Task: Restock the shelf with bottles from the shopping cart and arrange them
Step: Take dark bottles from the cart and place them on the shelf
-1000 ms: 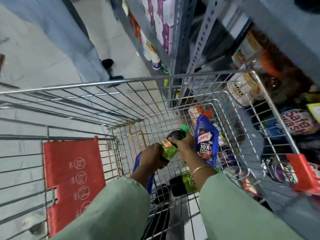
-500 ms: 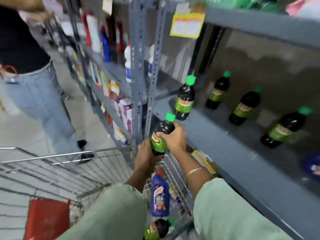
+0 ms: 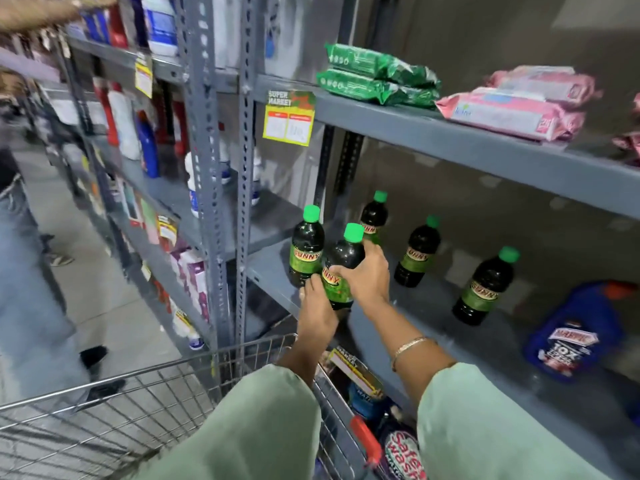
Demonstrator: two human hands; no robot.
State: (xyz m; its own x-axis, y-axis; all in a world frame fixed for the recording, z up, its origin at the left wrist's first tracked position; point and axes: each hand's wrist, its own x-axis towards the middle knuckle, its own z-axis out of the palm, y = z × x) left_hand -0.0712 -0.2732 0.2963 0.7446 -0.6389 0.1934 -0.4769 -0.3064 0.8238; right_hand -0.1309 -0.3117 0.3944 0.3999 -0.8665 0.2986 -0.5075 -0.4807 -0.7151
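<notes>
I hold a dark bottle (image 3: 341, 268) with a green cap and green label in both hands at the front edge of the grey shelf (image 3: 426, 327). My left hand (image 3: 317, 310) grips its lower part and my right hand (image 3: 365, 278) wraps its side. It is right beside another such bottle (image 3: 306, 251) standing on the shelf. Three more of the same bottles stand further back and right, at the back (image 3: 374, 216), in the middle (image 3: 417, 252) and nearest the front right (image 3: 483, 289). The wire shopping cart (image 3: 145, 403) is below my arms.
A blue cleaner bottle (image 3: 575, 334) lies on the same shelf at the right. Green packs (image 3: 377, 77) and pink packs (image 3: 516, 102) lie on the shelf above. A person in jeans (image 3: 31, 289) stands in the aisle at left. More products sit under the shelf by the cart (image 3: 401, 448).
I lifted the bottle out of the cart with both hands and brought it up and forward to the shelf edge. My view rose from the cart to the shelves.
</notes>
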